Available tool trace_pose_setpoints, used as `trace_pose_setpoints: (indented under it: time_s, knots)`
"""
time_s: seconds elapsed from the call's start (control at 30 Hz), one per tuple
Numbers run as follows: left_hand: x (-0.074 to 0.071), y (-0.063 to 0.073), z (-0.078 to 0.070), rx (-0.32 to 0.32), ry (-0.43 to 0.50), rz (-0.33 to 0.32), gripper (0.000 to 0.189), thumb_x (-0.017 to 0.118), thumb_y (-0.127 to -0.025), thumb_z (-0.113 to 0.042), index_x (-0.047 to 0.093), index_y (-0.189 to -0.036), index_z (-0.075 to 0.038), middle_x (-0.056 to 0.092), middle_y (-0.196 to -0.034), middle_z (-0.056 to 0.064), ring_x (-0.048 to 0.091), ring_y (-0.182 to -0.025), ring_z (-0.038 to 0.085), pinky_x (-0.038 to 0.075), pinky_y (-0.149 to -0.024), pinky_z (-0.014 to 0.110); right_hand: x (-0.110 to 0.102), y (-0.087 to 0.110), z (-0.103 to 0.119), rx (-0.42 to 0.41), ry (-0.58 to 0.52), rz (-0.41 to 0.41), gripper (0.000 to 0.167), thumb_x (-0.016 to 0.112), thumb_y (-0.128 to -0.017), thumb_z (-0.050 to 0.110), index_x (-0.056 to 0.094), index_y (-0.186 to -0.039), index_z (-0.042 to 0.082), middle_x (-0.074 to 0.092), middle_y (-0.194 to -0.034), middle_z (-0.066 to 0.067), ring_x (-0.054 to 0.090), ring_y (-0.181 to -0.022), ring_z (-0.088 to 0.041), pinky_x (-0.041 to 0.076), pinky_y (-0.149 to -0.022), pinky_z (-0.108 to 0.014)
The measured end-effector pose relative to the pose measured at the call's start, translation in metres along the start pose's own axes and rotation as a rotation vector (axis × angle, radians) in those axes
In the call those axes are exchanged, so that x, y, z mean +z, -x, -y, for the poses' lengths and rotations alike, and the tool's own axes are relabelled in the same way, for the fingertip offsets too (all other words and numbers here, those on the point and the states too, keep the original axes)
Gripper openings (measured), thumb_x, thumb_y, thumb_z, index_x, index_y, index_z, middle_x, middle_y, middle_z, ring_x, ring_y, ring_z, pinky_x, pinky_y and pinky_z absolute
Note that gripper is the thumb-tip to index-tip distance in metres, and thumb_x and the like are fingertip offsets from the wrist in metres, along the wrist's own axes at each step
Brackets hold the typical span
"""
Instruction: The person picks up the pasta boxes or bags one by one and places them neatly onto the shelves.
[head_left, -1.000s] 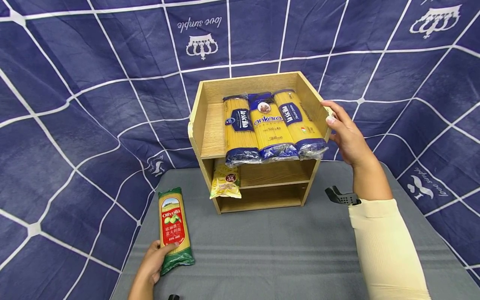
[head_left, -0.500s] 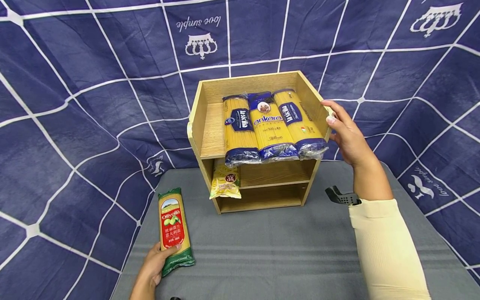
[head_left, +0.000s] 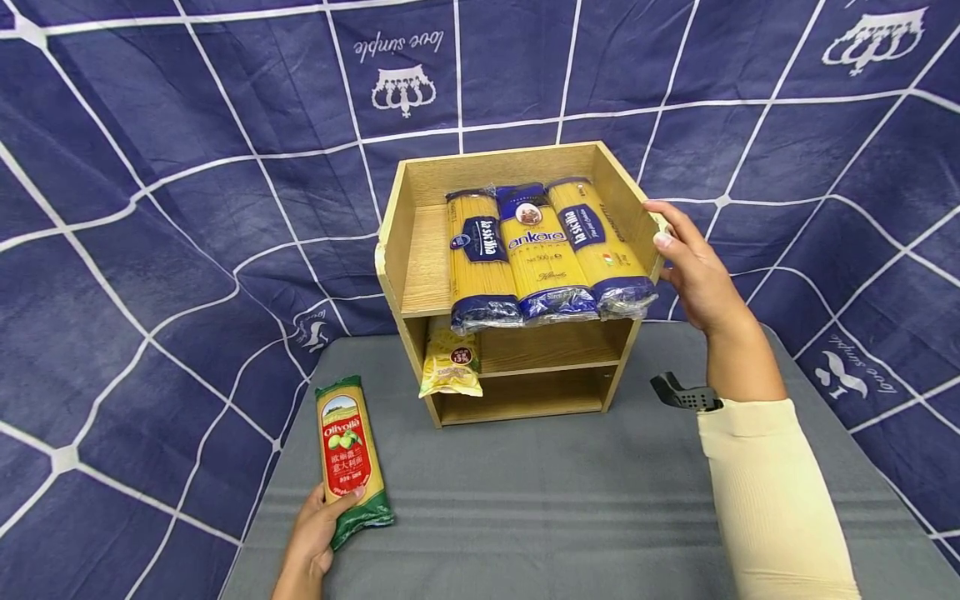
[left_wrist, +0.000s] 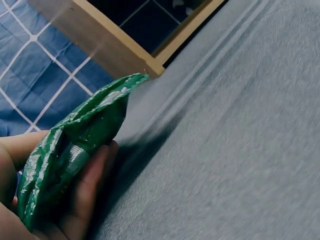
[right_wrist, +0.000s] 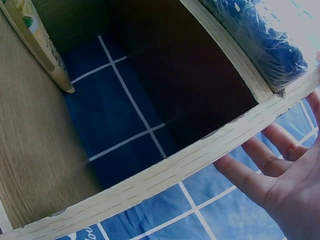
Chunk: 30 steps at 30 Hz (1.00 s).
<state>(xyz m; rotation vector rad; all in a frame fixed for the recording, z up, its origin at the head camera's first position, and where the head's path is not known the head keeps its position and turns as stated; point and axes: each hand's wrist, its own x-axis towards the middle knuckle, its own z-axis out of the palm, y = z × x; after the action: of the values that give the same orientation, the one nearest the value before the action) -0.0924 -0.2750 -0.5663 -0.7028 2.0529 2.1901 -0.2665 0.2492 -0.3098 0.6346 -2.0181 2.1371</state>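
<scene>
My left hand (head_left: 317, 527) grips the green lower end of a spaghetti pack (head_left: 348, 454) with a red Olivoilà label, thumb on top and fingers underneath. The pack's green end (left_wrist: 90, 120) shows close up in the left wrist view, with a shadow on the cloth beside it. At the right, my right hand (head_left: 697, 275) holds the right side panel of a small wooden shelf (head_left: 427, 267), thumb at its front edge. In the right wrist view several fingers (right_wrist: 250, 175) lie along the panel's outer side.
Three blue-and-yellow spaghetti packs (head_left: 543, 258) lie side by side on the shelf's top level, overhanging its front. A yellow bag (head_left: 452, 367) sits at the left of the middle level. Grey cloth (head_left: 540, 500) covers the table; blue checked fabric (head_left: 300, 108) hangs behind and at both sides.
My left hand has moved slightly to the right with the spaghetti pack, whose lower end has shifted a little the same way. The right hand and shelf look unchanged.
</scene>
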Motion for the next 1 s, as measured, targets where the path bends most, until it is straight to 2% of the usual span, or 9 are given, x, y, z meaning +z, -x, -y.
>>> trace_pose_setpoints:
  time_s: [0.23, 0.33, 0.63, 0.83, 1.0]
  knots:
    - [0.003, 0.003, 0.001, 0.011, 0.025, -0.017, 0.031, 0.068, -0.094, -0.009, 0.053, -0.120, -0.013, 0.072, -0.087, -0.015, 0.069, -0.078, 0.005, 0.056, -0.072, 0.023, 0.001, -0.001, 0.000, -0.004, -0.013, 0.004, 0.044, 0.045, -0.105, 0.024, 0.045, -0.150, 0.027, 0.036, -0.153, -0.003, 0.039, -0.132, -0.022, 0.040, -0.096, -0.035]
    - [0.005, 0.005, 0.002, 0.023, 0.036, -0.017, 0.031, 0.068, -0.095, -0.009, 0.052, -0.121, -0.014, 0.072, -0.088, -0.016, 0.069, -0.078, 0.005, 0.056, -0.072, 0.023, 0.001, 0.000, 0.000, 0.000, -0.005, 0.003, 0.045, 0.045, -0.105, 0.025, 0.045, -0.150, 0.028, 0.035, -0.154, -0.002, 0.038, -0.133, -0.023, 0.038, -0.096, -0.037]
    - [0.009, 0.008, 0.002, 0.097, 0.103, -0.011, 0.032, 0.067, -0.095, -0.006, 0.050, -0.120, -0.015, 0.072, -0.090, -0.014, 0.070, -0.078, 0.005, 0.057, -0.070, 0.023, 0.000, 0.000, 0.001, 0.001, 0.003, -0.004, 0.045, 0.046, -0.105, 0.026, 0.045, -0.150, 0.028, 0.034, -0.154, -0.002, 0.036, -0.134, -0.023, 0.035, -0.097, -0.041]
    - [0.010, 0.009, 0.004, 0.138, 0.091, -0.021, 0.034, 0.068, -0.094, -0.006, 0.051, -0.122, -0.016, 0.073, -0.092, -0.015, 0.070, -0.078, 0.005, 0.057, -0.069, 0.023, 0.000, 0.000, -0.001, -0.007, -0.013, -0.011, 0.044, 0.046, -0.105, 0.024, 0.047, -0.149, 0.027, 0.041, -0.147, -0.002, 0.043, -0.127, -0.021, 0.040, -0.093, -0.037]
    - [0.012, 0.011, 0.005, 0.170, 0.086, -0.017, 0.038, 0.067, -0.094, -0.005, 0.049, -0.126, -0.015, 0.073, -0.095, -0.015, 0.070, -0.080, 0.004, 0.057, -0.070, 0.023, 0.001, 0.000, 0.000, -0.007, -0.012, -0.012, 0.044, 0.047, -0.105, 0.025, 0.046, -0.149, 0.027, 0.042, -0.146, -0.001, 0.043, -0.127, -0.020, 0.039, -0.093, -0.039]
